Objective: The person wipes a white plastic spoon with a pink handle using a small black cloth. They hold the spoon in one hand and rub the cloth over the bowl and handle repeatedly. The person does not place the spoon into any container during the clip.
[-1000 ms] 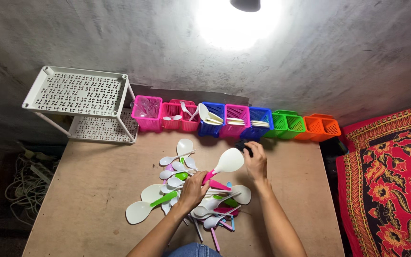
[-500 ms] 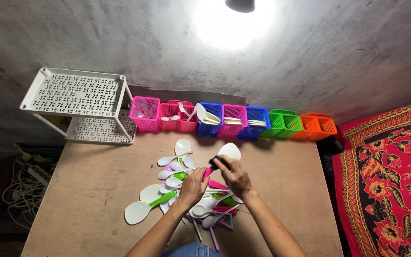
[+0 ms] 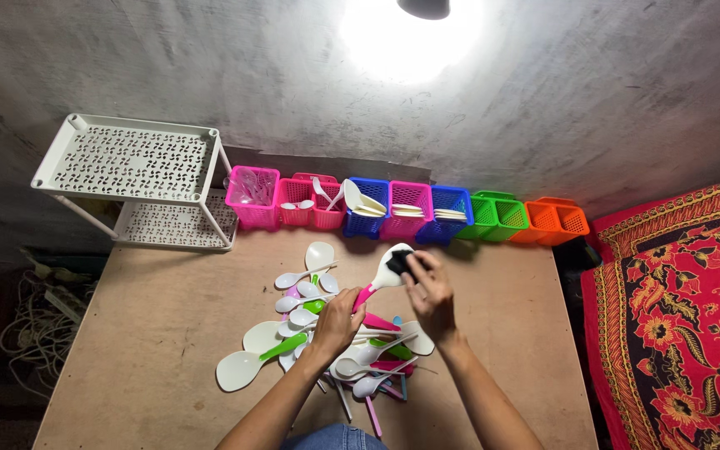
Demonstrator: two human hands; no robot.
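Two hands share one white plastic rice paddle with a pink handle (image 3: 381,277), held above the brown tabletop (image 3: 152,333): the left hand (image 3: 337,322) is closed around the handle, the right hand (image 3: 428,289) pinches a small dark pad (image 3: 399,262) against the blade. It looks light, stiff and smooth, so the handle seems the surest grip.

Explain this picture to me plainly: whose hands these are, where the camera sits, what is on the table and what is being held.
There is no machine here: a person works with two bare hands, and the camera sits on their head, looking down. The left hand has a grip on the pink handle of a white rice paddle. The right hand presses a small black pad against the paddle's blade. Below lies a pile of plastic spoons on a brown table. Along the wall stands a row of coloured baskets, with a white rack at the left.
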